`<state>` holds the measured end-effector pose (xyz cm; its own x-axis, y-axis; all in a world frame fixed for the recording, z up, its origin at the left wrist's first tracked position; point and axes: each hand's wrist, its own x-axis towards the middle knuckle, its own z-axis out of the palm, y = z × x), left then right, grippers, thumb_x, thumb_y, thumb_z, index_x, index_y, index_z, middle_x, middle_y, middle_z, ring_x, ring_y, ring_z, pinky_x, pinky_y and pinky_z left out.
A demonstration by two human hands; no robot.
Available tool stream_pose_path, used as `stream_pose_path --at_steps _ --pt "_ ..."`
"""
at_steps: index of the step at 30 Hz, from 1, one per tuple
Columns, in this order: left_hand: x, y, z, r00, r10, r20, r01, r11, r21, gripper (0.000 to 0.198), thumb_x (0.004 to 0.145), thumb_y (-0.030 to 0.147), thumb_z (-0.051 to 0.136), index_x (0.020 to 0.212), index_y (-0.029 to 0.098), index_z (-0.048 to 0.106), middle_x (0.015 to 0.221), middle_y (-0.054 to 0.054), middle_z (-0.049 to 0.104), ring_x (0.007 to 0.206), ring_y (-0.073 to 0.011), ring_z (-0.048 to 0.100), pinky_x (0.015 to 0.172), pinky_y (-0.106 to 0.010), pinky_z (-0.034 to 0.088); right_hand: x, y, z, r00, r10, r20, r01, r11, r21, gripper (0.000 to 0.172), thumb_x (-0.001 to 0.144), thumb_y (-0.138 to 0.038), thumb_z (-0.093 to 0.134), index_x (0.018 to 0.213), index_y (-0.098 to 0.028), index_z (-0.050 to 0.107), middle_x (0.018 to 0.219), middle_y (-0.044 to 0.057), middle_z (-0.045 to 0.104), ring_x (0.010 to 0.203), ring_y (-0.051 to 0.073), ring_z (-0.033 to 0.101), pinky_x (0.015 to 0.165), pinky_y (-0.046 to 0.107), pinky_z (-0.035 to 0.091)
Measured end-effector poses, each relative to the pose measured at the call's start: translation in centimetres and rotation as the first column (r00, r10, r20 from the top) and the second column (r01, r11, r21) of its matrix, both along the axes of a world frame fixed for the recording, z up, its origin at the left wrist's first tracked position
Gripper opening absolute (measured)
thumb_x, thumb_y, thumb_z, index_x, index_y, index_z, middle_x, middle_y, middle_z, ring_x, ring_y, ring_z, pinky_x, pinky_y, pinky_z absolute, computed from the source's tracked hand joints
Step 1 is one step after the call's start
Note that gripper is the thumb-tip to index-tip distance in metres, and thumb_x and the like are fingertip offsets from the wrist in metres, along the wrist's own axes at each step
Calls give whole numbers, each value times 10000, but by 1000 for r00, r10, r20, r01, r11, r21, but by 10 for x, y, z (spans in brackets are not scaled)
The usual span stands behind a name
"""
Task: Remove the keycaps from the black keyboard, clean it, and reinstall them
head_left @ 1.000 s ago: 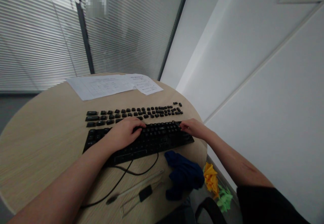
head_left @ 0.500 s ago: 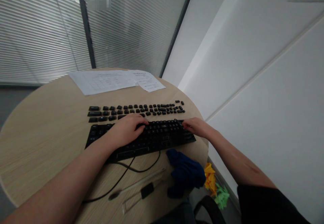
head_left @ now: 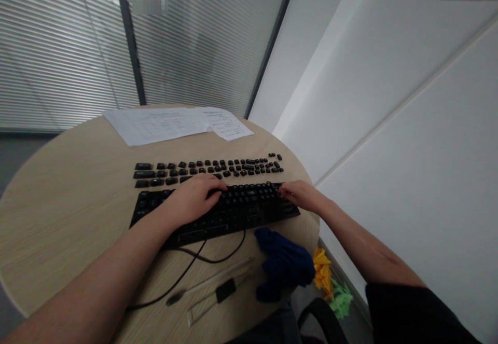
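A black keyboard lies on the round wooden table, with some of its keys in place and bare areas along its near side. My left hand rests across it left of the middle, holding nothing, with thumb and fingers apart. At the keyboard's right end, my right hand has its fingers pinched together on or just above the keys. Whatever sits between those fingertips is too small to make out. Beyond the keyboard, loose black keycaps are laid out in rows.
Printed paper sheets lie at the table's far edge. On the near side are a cable, a thin brush, a wire tool with a black grip and a dark blue cloth. A white wall rises at the right.
The view has shifted very slightly. Both hands keep nearly the same places on the keyboard, and nothing else has visibly moved.
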<state>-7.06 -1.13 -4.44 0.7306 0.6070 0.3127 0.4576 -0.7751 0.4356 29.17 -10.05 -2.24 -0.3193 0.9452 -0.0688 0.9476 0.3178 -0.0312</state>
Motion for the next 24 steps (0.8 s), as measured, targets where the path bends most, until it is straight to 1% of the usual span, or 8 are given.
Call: stream_pose_path --at_steps 4,8,12,15,18,20,24 --pt "0 0 1 1000 -9 -19 9 1000 4 323 918 253 499 1088 201 769 1113 -88 764 1098 -269 683 1044 -439 521 -8 -2 6 998 3 69 -3 1000 0 139 928 -88 591 922 -201 673 900 60 764 816 203 682 740 276 406" --pt "0 1 0 1000 -5 -11 5 1000 2 328 913 264 497 1078 196 772 1105 -96 764 1081 -278 684 1025 -452 532 -18 -3 12 984 -9 177 10 1000 -9 138 944 -97 584 928 -201 674 870 68 756 787 211 673 700 283 382" --pt "0 1 0 1000 -5 -7 5 1000 5 325 913 278 496 1071 216 773 1101 -78 764 1079 -265 684 1016 -429 537 -26 -2 15 975 4 222 1 1000 -24 133 954 -105 594 935 -204 682 871 80 768 795 222 695 693 291 389" --pt "0 2 0 1000 -2 5 2 1000 0 321 907 284 500 1059 220 775 1091 -77 769 1078 -266 688 1025 -432 534 -32 -4 16 960 -19 280 18 1000 5 132 970 -123 584 956 -202 689 907 106 786 816 239 720 687 300 406" --pt "0 4 -2 1000 2 31 -2 1000 2 315 894 298 510 1039 224 779 1081 -80 774 1077 -281 692 1033 -453 530 -40 -9 12 936 -57 347 51 998 27 148 963 -121 577 989 -207 694 951 128 799 849 254 738 674 298 426" --pt "-1 5 -3 999 0 37 0 1000 2 316 893 310 511 1035 227 782 1081 -81 776 1074 -287 696 1030 -457 534 -45 -14 6 926 -72 370 66 997 28 171 962 -120 562 1027 -204 697 948 138 800 866 258 746 671 293 437" --pt "-2 6 -4 999 -1 39 1 1000 -2 319 897 330 513 1032 230 784 1101 -82 777 1070 -288 705 1035 -451 538 -50 -22 -7 930 -107 351 97 994 45 198 976 -147 533 1062 -185 707 924 158 794 882 271 752 683 295 458"
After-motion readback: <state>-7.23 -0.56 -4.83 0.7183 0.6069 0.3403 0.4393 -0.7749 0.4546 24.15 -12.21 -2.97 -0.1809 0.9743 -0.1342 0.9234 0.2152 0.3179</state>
